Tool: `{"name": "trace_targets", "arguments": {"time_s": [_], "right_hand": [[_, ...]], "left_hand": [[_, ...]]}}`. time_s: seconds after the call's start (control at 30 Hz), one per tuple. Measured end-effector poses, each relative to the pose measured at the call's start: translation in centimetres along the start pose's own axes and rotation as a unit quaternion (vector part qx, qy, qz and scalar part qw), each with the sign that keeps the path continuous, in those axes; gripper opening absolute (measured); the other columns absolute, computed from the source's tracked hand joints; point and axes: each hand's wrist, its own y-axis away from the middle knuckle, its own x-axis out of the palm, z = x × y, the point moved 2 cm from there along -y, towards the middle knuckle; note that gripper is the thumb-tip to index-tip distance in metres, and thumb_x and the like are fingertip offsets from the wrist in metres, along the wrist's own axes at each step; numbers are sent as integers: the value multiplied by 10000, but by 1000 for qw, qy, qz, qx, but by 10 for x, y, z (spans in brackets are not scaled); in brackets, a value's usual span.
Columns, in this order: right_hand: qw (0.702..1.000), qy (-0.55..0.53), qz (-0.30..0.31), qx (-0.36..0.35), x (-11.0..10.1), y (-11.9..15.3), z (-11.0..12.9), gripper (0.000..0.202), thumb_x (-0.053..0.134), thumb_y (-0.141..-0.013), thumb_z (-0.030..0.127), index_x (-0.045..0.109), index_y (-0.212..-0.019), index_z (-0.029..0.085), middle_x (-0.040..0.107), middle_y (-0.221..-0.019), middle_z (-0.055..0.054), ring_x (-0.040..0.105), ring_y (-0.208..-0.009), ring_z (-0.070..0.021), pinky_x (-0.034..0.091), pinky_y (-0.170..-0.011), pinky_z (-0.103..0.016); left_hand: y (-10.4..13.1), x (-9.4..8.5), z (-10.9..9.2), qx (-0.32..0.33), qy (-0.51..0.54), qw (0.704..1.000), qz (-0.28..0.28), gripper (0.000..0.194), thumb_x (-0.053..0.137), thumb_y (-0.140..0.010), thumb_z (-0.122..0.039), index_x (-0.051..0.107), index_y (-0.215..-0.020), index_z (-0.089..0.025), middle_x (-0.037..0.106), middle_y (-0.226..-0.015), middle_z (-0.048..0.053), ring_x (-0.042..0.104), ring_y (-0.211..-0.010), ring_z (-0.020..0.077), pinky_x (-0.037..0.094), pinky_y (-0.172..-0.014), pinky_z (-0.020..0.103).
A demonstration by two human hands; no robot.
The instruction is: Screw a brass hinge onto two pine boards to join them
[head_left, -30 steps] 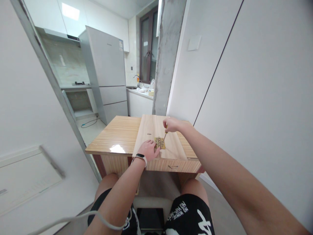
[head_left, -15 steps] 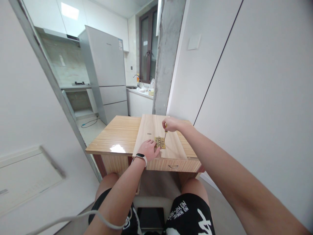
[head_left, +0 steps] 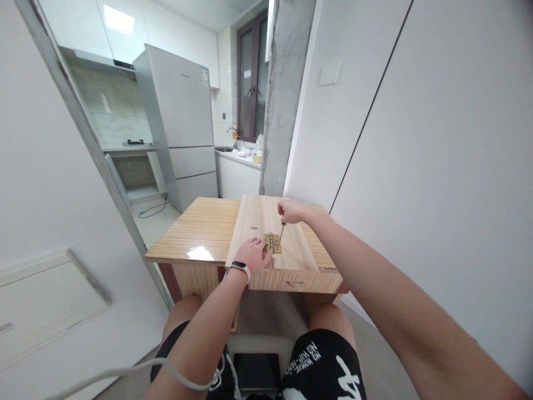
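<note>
A brass-coloured hinge point(head_left: 272, 242) lies spread across the seam between two pale wooden boards point(head_left: 249, 214). My right hand point(head_left: 292, 211) is closed around the handle of a screwdriver point(head_left: 282, 229), whose shaft slants down to the hinge's right leaf. Whether the tip sits in a screw is too small to tell. Flat on the boards, my left hand point(head_left: 254, 254) has its fingers apart and touches the hinge's left and near edges. A small dark metal piece point(head_left: 254, 228) rests on the left board, beyond the left hand.
The boards lie on a wood-grain desk point(head_left: 208, 222) with a drawer point(head_left: 310, 281) in front, over my knees. A white wall point(head_left: 400, 166) rises close on the right. Behind stand a grey fridge point(head_left: 183, 100) and a sink counter point(head_left: 239, 175). A pale cable point(head_left: 166, 364) crosses near my left arm.
My right hand has shifted very slightly to the right with the screwdriver, which leans a little more. My left hand and the hinge have stayed in place.
</note>
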Motion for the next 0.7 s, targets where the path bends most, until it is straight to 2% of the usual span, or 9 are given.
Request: {"name": "trace_targets", "arguments": {"time_s": [0.17,0.37,0.47,0.57,0.7], "right_hand": [[1000,-1,12,-6,-3,3,-1,226,771,-807,187,771,-1033,174,770,-1103,-93,695,-993,-206,478,-764,-236],[999,-31,38,-20,0,1,-7,245,741,-793,104,770,-1027,173,790,-986,-52,701,-868,-160,457,-683,-208],[999,-31,35,-22,1,1,-7,236,763,-792,142,780,-1024,179,789,-1010,-57,700,-888,-165,464,-715,-211],[999,-25,25,-16,-1,3,-3,197,743,-858,236,781,-1039,171,782,-1052,-77,699,-915,-172,465,-733,-218],[1000,1,17,-13,-2,3,1,225,718,-866,207,771,-1080,158,771,-1105,-92,693,-968,-189,464,-723,-220]], "left_hand": [[1,1,0,3,-3,1000,-1,326,501,-1000,-465,687,-992,-197,693,-984,124,635,-1031,272,497,-978,434],[1,1,0,-1,0,1000,-2,316,510,-997,-462,686,-1006,-199,694,-988,120,635,-1034,270,499,-976,430],[1,1,0,0,-1,1000,-2,315,510,-996,-460,683,-1000,-197,693,-987,121,635,-1036,269,500,-975,428],[1,0,0,-1,-4,1000,-3,315,511,-996,-460,681,-1001,-194,692,-980,123,637,-1026,267,501,-969,423],[1,-1,0,-1,-6,1000,-3,318,513,-996,-460,683,-996,-192,693,-976,122,638,-1020,267,501,-970,423]]}}
